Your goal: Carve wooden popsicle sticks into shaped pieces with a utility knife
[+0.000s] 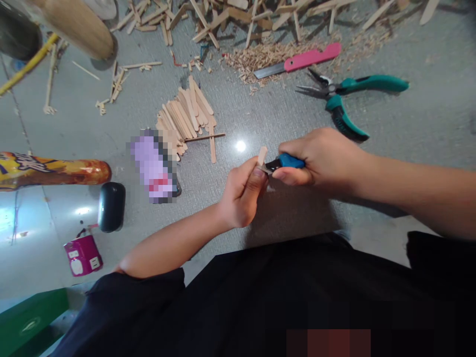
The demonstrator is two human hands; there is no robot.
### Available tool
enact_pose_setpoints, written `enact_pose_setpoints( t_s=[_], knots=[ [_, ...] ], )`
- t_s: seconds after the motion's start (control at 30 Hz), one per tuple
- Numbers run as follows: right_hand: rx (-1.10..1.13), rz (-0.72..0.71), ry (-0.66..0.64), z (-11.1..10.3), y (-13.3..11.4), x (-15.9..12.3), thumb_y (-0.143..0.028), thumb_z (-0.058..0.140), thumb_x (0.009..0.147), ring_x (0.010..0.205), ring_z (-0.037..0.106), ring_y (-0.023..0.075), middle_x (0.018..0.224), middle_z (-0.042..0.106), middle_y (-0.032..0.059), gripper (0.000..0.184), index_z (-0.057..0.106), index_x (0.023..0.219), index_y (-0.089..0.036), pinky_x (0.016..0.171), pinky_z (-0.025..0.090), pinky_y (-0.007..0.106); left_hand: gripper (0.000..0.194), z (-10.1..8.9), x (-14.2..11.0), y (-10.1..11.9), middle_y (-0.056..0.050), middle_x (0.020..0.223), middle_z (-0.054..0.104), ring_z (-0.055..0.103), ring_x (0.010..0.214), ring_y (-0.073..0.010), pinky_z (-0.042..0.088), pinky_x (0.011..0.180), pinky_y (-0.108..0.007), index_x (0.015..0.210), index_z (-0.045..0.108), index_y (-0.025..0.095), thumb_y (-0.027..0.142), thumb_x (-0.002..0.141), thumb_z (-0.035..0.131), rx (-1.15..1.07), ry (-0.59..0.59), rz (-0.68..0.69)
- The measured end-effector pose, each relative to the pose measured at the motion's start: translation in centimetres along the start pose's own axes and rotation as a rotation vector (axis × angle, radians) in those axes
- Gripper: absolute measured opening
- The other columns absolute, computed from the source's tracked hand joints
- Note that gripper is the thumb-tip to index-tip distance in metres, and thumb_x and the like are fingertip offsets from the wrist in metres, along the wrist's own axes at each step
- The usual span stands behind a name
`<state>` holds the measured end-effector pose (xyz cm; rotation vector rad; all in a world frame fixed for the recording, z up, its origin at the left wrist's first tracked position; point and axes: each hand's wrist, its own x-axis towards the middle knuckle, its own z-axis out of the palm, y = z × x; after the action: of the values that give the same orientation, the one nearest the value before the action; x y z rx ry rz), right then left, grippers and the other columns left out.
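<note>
My left hand [244, 192] is closed, pinching a flat wooden craft stick [263, 154] whose rounded end sticks up past the thumb. In my right hand [316, 157] is a pair of blue-handled wire cutters [290, 161], the fingers wrapped round the grips. The cutters' dark jaws meet the craft stick just by my left thumb; how far they are closed on it is hard to see. A fanned pile of craft sticks [184, 116] lies beyond my left hand. Teal-handled long-nose pliers [332, 88] rest with spread handles beyond my right hand.
A pink-handled cutter knife [312, 57] lies by wood shavings [256, 57]. Cut stick pieces [226, 15] cover the far edge. To the left are a blurred phone [152, 166], a black case [112, 207], a yellow snack packet [55, 171] and a magenta plug adapter [83, 255].
</note>
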<state>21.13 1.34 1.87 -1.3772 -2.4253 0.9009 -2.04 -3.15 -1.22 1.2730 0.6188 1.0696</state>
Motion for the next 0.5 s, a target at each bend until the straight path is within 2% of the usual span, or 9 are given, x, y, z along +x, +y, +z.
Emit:
enact_pose_setpoints(
  t_s=[0.13,0.27,0.37,0.5],
  knots=[
    [-0.036,-0.002,0.033,0.2,0.1,0.1,-0.103,0.038,0.099,0.057,0.051,0.0235,0.057,0.055,0.0035,0.083,0.059,0.072,-0.028,0.062,0.024,0.038,0.038,0.2,0.2,0.2,0.004,0.07,0.046,0.034,0.055,-0.0087,0.031,0.053,-0.024,0.092,0.059,0.022,0.047,0.12,0.055,-0.068,0.02,-0.05],
    [-0.092,0.049,0.106,0.0,-0.4,0.3,-0.103,0.037,0.1,0.067,0.062,0.0274,0.067,0.066,0.0073,0.083,0.068,0.079,-0.028,0.063,0.025,0.039,0.048,0.7,0.9,0.6,0.006,0.063,0.039,0.029,0.052,-0.0083,0.029,0.052,-0.025,0.082,0.053,0.022,0.056,0.116,0.061,-0.158,0.103,-0.162],
    [-0.135,0.096,0.128,-0.7,-1.2,0.4,-0.102,0.038,0.099,0.072,0.065,0.0291,0.075,0.071,0.0106,0.084,0.072,0.085,-0.027,0.064,0.025,0.04,0.053,1.0,1.4,0.8,0.008,0.058,0.035,0.026,0.048,-0.0077,0.027,0.049,-0.023,0.077,0.047,0.023,0.056,0.114,0.064,-0.223,0.143,-0.183],
    [-0.178,0.132,0.148,-1.2,-1.9,0.3,-0.102,0.035,0.1,0.077,0.068,0.0325,0.08,0.074,0.0142,0.087,0.074,0.088,-0.025,0.064,0.028,0.042,0.052,1.1,1.8,0.9,0.009,0.058,0.034,0.024,0.047,-0.0071,0.028,0.048,-0.022,0.077,0.047,0.023,0.054,0.114,0.066,-0.256,0.153,-0.181]
  ],
)
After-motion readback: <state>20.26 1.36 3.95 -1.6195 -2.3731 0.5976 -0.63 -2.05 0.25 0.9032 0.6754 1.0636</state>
